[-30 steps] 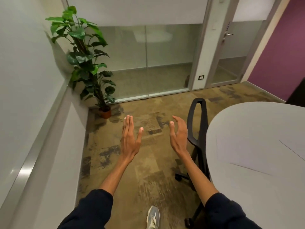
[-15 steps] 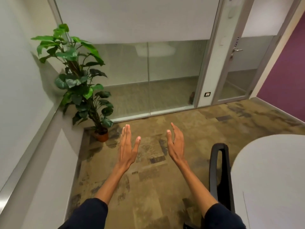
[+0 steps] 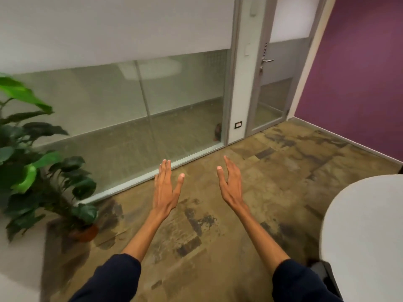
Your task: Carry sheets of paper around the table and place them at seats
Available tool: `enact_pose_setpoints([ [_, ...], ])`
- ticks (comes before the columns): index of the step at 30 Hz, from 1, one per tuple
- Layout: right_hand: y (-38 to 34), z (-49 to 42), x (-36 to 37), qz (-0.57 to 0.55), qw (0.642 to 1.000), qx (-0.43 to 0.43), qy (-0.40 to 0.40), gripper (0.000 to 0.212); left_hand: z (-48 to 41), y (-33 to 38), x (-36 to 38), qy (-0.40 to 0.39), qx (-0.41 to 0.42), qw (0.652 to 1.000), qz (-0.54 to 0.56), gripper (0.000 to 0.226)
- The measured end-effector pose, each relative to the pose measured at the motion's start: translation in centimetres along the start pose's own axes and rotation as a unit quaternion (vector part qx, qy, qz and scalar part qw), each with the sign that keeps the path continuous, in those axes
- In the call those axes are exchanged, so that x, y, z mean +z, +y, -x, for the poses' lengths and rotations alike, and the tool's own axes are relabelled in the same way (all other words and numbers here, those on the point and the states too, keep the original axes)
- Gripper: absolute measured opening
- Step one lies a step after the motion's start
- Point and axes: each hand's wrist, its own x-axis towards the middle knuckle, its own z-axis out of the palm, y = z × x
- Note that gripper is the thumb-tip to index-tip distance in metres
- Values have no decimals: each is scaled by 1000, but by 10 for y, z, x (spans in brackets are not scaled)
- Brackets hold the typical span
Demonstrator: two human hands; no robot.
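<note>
- Your left hand (image 3: 166,188) is flat and released, fingers straight and pressed together, thumb spread to the side, grasping nothing.
- Your right hand (image 3: 230,184) is just as slack: palm turned inward toward the left one, fingers extended, thumb raised, with nothing in it.
- The two hands hang level with each other over the floor, apart, palms roughly facing, with bare forearms running back to dark navy sleeves (image 3: 301,282) at the bottom edge.
- No sheets of paper show anywhere in this view, neither in your hands nor on the visible part of the table, so you cannot tell where they lie.
- Beneath the hands spreads a mottled brown and tan carpet-tile floor (image 3: 272,192) with darker patches.
- To your right, the rounded edge of a pale grey table top (image 3: 366,236) enters the view, well apart from the right hand; the part that shows is bare.
- Just below that edge, a small piece of a black chair (image 3: 325,272) peeks out beside your right sleeve.
- To your left stands a leafy green plant in a terracotta pot (image 3: 85,233), blurred, set in the corner against the pale wall.
- Ahead runs a frosted glass partition in a grey frame (image 3: 130,110), its upper band opaque white.
- Right of it, a white pillar carries a small black wall socket (image 3: 238,125), then a glass door with a metal lever handle (image 3: 267,60).
- A purple wall (image 3: 359,73) closes the far right side.
</note>
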Motion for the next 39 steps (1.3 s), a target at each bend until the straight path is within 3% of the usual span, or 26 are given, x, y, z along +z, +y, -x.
enact_pose_setpoints([
  [6,62,-104,-11,56,996,49,57,59,-135,21,84,-70,65,995,-12,78],
  [14,194,-228,-59,109,976,131,133,55,-280,76,253,-154,125,980,-13,85],
  [26,337,-370,-191,144,933,211,252,48,-446,236,459,-225,237,945,30,79],
  [34,426,-402,-290,191,867,283,362,50,-483,359,611,-315,323,888,84,79],
  [39,470,-409,-350,216,789,337,466,46,-492,439,704,-366,442,813,94,77],
])
